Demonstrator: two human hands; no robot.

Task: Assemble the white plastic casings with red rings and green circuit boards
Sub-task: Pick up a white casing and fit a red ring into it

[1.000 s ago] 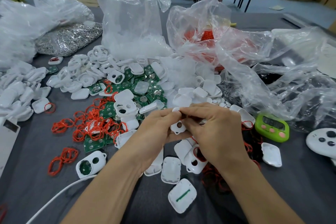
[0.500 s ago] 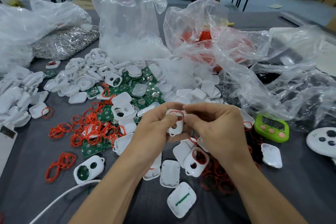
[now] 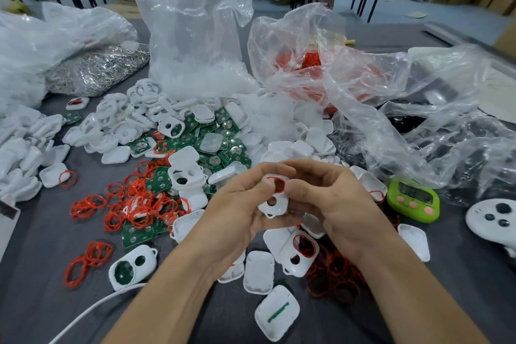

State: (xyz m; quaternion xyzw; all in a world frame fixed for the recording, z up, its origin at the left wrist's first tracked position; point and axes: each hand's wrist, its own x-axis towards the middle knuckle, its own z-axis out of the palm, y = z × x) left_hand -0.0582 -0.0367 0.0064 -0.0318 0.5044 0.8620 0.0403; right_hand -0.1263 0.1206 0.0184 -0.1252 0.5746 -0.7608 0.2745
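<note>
Two bare forearms enter from 6 o'clock; the left hand (image 3: 237, 209) and right hand (image 3: 343, 204) are ungloved.

Head-worn camera looks forward and down, close over the table (image 3: 33, 274).

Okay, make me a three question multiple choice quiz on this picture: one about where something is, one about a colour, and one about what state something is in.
1. Where does the green timer sit?
A. On the floor.
B. To the right of the right hand.
C. Inside a plastic bag.

2. What colour is the ring in the white casing being held?
A. Green.
B. Black.
C. Red.

3. How is that casing held?
A. Nothing touches it.
B. The left hand and the right hand both grip it.
C. One hand alone grips it.

Answers: B, the timer shows just beyond the right hand's outer side. C, a red ring lines the casing's larger opening. B, fingers of both hands pinch it.
</note>
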